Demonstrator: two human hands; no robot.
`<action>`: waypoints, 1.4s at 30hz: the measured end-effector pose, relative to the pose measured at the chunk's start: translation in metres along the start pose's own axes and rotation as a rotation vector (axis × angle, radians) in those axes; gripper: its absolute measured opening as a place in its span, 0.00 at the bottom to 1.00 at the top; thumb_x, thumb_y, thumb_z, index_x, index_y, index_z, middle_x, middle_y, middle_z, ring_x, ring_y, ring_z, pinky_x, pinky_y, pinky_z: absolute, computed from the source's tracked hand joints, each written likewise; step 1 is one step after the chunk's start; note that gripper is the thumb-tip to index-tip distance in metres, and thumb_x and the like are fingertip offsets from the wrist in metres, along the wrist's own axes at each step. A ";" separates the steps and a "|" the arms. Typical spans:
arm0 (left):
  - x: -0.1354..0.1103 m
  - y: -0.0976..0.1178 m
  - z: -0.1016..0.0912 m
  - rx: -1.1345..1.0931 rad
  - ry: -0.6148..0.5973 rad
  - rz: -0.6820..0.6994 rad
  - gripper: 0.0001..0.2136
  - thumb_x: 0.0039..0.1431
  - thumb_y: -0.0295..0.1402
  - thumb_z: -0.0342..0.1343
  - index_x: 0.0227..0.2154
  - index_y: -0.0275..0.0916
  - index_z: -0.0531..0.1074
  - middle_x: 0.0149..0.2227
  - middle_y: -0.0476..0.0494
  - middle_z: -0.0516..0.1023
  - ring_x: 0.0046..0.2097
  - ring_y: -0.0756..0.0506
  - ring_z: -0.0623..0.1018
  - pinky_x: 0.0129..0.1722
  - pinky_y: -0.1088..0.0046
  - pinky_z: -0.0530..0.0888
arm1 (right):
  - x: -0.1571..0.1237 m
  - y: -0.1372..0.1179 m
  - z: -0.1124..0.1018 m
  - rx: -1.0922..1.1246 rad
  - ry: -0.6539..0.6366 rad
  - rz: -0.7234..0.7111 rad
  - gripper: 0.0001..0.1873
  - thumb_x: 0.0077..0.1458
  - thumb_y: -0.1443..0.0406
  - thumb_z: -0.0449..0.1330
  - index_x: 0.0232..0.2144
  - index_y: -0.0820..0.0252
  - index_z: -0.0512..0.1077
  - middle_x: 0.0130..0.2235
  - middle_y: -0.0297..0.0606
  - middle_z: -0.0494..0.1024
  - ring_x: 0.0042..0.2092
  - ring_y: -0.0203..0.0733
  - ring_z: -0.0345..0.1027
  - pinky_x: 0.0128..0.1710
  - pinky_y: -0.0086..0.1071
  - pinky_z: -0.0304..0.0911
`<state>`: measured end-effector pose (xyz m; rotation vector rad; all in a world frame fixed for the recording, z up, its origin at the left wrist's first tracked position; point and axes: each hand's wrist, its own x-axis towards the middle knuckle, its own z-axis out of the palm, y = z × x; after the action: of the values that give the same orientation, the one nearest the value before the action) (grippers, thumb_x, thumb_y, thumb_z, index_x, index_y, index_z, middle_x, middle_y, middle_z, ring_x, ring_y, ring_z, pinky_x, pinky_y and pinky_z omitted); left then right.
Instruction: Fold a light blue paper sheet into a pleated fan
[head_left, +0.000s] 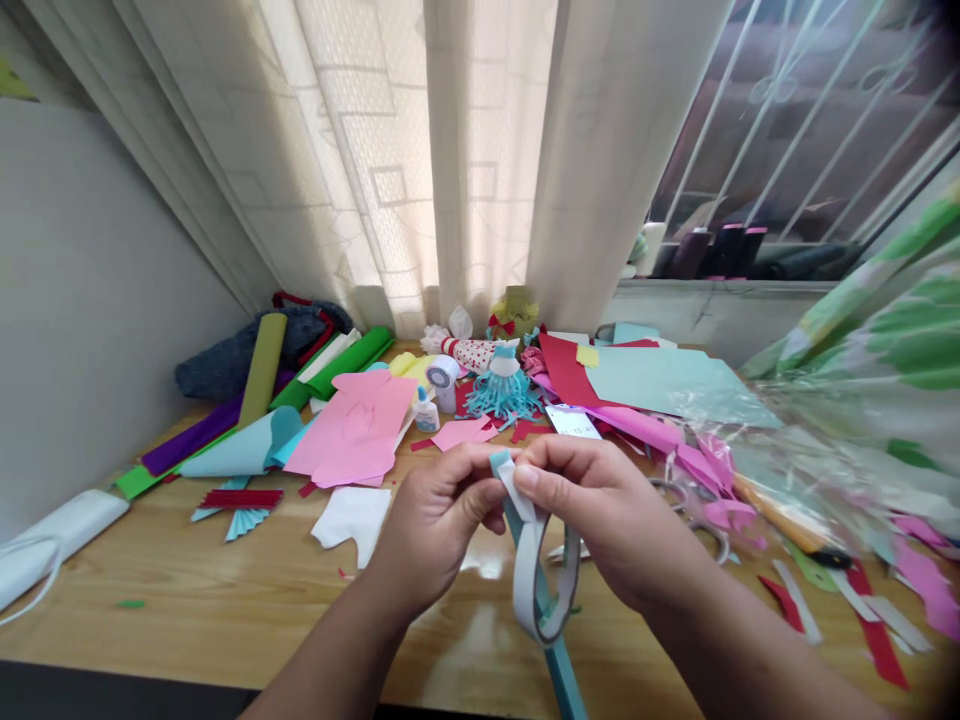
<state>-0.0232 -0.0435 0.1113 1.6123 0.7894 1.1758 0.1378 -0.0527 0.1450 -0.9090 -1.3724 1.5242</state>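
My left hand (pixel 431 520) pinches the upper end of a long light-blue paper strip (pixel 562 678), which hangs down past the table's front edge. My right hand (pixel 611 500) is closed at the same end, its thumb and finger on the white end of a roll of double-sided tape (pixel 527 585). That tape end lies against the top of the strip, and the roll dangles below my fingers in front of the strip. Behind my hands stands a small glue bottle (pixel 426 412), beside a blue fringed paper piece (pixel 504 395).
Pink paper (pixel 352 425) and a white cutout (pixel 356 520) lie to the left, near several paper rolls (pixel 262 375). Scissors (pixel 709 535), an orange-handled cutter (pixel 787 520) and scraps are at right. A white power strip (pixel 64 545) sits at the left edge.
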 end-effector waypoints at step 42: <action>-0.011 0.011 0.002 0.492 0.097 0.311 0.13 0.59 0.26 0.52 0.45 0.47 0.74 0.27 0.50 0.74 0.29 0.51 0.74 0.31 0.79 0.68 | -0.004 0.011 0.020 0.109 0.266 0.016 0.15 0.46 0.60 0.62 0.17 0.62 0.64 0.18 0.29 0.64 0.23 0.30 0.54 0.23 0.26 0.52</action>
<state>-0.0250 -0.0575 0.1183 2.1544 0.9675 1.3559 0.1189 -0.0634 0.1367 -1.0158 -1.0841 1.4169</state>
